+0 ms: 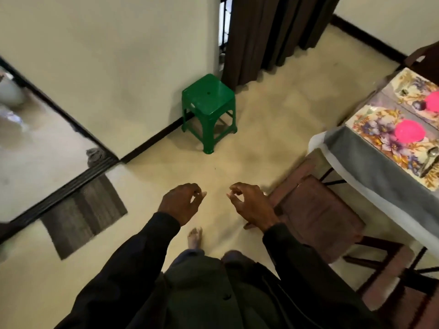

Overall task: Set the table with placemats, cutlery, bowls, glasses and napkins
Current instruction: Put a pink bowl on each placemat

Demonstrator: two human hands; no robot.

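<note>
My left hand [181, 202] and my right hand [249, 203] hang in front of me over the bare floor, fingers loosely curled, holding nothing. The table [370, 167] with a grey cloth stands at the right edge. On it lie two floral placemats; the near placemat [380, 129] carries a pink bowl [409, 133] and cutlery [430, 160] at its right side. The far placemat [413, 89] holds a second pink bowl [432, 104], partly cut off by the frame. Both hands are well left of the table.
A brown wooden chair [316, 214] stands between me and the table. A green plastic stool [209, 110] sits by the wall ahead, next to dark curtains [273, 32]. A grey doormat [83, 214] lies at a doorway on the left.
</note>
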